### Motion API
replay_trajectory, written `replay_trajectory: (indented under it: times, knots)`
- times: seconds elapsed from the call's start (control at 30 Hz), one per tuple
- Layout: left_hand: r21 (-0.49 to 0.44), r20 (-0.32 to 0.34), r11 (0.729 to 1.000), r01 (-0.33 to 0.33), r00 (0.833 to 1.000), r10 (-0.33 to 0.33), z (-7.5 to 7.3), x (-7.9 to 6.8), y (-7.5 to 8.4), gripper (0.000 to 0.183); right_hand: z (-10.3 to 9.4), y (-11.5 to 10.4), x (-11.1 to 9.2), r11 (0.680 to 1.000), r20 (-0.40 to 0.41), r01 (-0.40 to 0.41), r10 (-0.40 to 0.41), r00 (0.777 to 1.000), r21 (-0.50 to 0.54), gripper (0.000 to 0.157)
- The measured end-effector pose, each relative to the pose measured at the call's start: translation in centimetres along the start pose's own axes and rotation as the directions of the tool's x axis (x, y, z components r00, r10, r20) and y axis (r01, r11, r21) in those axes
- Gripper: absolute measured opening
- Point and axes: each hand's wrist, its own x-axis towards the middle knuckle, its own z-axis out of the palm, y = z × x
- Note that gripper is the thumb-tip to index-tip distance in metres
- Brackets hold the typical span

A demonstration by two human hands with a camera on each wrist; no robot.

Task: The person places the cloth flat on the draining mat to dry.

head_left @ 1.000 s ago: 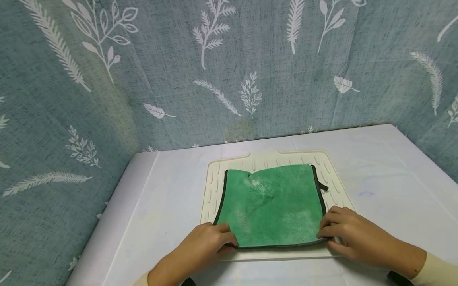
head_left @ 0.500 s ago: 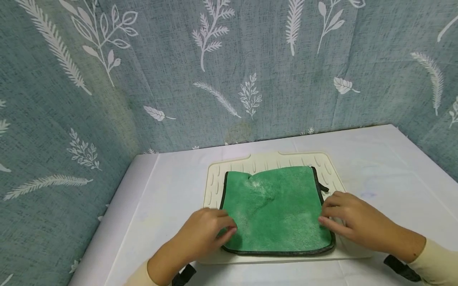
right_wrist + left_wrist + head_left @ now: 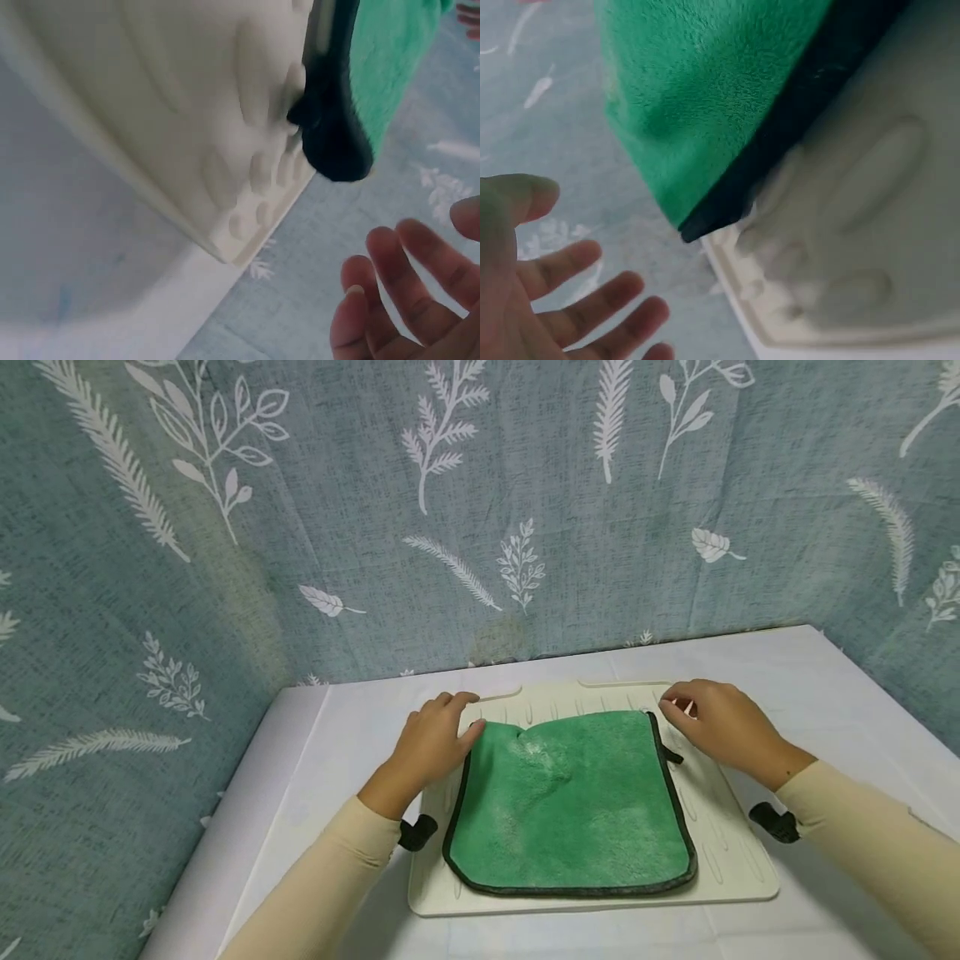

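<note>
A green plush cloth point(image 3: 577, 802) with black edging lies folded on a cream ridged draining board point(image 3: 723, 852). My left hand point(image 3: 435, 735) is over the cloth's far left corner, thumb and fingers spread apart. In the left wrist view that corner point(image 3: 682, 221) sits just beyond the fingers, with nothing held. My right hand point(image 3: 712, 727) is above the far right corner, its fingers loosely bent and holding nothing. A small black loop point(image 3: 672, 757) sticks out from the cloth's right side, below that hand; the right wrist view shows the black edging point(image 3: 337, 142) close to the fingertips.
The board rests on a table with a white cover point(image 3: 337, 760). A blue-grey curtain point(image 3: 360, 527) with white leaf prints stands behind the table and along its sides. Black straps point(image 3: 774, 822) show at both wrists.
Both hands let go of the cloth's near corners, lifted, and moved away from me to its far corners. The near edge now lies flat on the board.
</note>
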Motion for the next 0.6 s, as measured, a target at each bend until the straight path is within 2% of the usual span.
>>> replay_trajectory:
  times: [0.17, 0.37, 0.47, 0.6]
  knots:
    - [-0.014, 0.096, 0.998, 0.068, 0.993, -0.066, 1.0, 1.8, 0.4, 0.052, 0.3, 0.3, 1.4, 0.993, 0.117, -0.115, 0.11, 0.987, 0.032, 0.039]
    - [-0.01, 0.207, 0.993, 0.116, 0.972, -0.111, 2.0, 2.7, 0.9, 0.054, 1.4, 0.0, 2.3, 0.982, 0.263, -0.167, 0.139, 0.955, 0.088, 0.049]
    - [-0.037, 0.222, 0.992, 0.121, 0.969, -0.11, 2.1, 2.7, 1.1, 0.048, 1.8, -0.1, 2.5, 0.981, 0.285, -0.153, 0.114, 0.952, 0.12, 0.043]
    - [-0.103, 0.178, 0.988, 0.114, 0.979, -0.094, 2.2, 2.7, 1.1, 0.037, 2.1, -0.2, 2.6, 0.978, 0.287, -0.142, 0.093, 0.953, 0.154, 0.028]
